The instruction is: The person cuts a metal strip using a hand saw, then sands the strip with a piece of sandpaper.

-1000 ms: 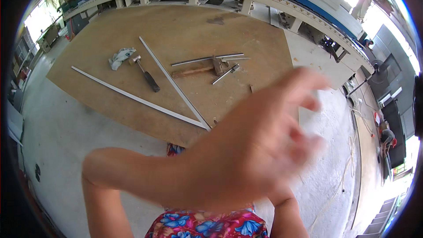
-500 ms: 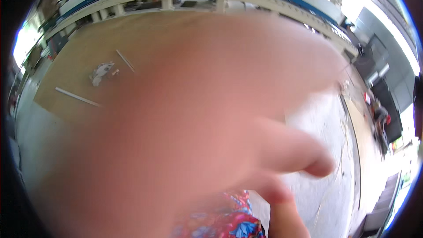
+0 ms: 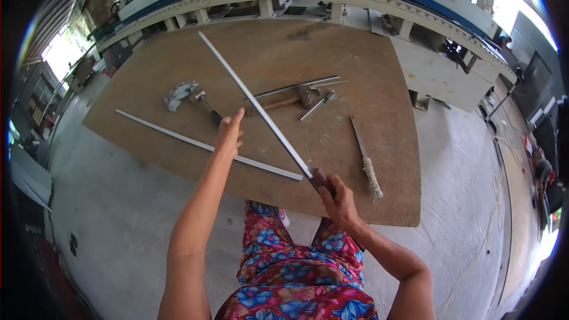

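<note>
Pale strip (image 3: 255, 104) lay slantwise over the brown board (image 3: 332, 47), its lower end at the right hand (image 3: 338, 201), its far end pointing up and left. Whether that far end touched the board could not be told from this view.

Grip, right: fingers closed about the lower end, at a dark brown piece (image 3: 318, 179). Whether that piece was fixed to the strip was unclear. Grip, left: the left hand (image 3: 229, 135) had its fingers loosely spread, with nothing seen in them; it hung beside the pale strip, over the second strip (image 3: 201, 144). Contact there could not be confirmed.

Risks, by judgement:
1. Long overhang, one-handed hold at the extreme end. A small wrist turn would have swung the far tip widely; droop or twist seemed likely causes of a poor hold.
2. If the brown piece was loose, the strip could have slipped or rotated in the fingers.
3. A low sweep might have caught the wooden-handled tool (image 3: 278, 105) or knocked the hammer (image 3: 216, 117), both close by.
4. Strip edges, if sharp, might have nicked the bare left fingers on a hasty grab.
</note>
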The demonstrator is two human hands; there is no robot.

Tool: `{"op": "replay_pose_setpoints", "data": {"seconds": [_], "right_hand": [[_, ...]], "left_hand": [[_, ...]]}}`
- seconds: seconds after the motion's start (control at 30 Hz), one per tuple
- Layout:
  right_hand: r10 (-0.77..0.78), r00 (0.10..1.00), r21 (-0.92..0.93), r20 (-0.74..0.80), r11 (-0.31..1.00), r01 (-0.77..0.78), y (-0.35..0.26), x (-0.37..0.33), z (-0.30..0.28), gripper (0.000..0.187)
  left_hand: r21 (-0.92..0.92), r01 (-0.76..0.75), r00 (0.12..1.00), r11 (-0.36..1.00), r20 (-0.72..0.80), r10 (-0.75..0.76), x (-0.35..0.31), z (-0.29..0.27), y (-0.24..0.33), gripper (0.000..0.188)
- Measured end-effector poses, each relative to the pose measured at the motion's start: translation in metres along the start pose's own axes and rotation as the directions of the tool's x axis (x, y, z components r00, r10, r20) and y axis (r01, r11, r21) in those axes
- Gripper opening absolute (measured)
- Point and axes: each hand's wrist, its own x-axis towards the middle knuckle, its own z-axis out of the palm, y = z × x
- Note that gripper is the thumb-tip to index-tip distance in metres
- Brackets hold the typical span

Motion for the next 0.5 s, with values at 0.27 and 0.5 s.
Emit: {"op": "replay_pose_setpoints", "data": {"seconds": [0.27, 0.5], "right_hand": [[-0.306, 0.950, -0.083, -0.059, 0.950, 0.301, -0.031, 0.009, -0.044, 0.022], [-0.278, 0.956, -0.042, -0.098, 0.960, 0.275, -0.055, 0.045, -0.073, 0.024]], "left_hand": [[-0.750, -0.114, 0.882, 0.652, 0.225, 0.413, -0.002, 0.020, 0.098, 0.060], [-0.848, -0.370, 0.786, 0.380, -0.067, 0.615, -0.041, 0.009, 0.175, 0.036]]}}
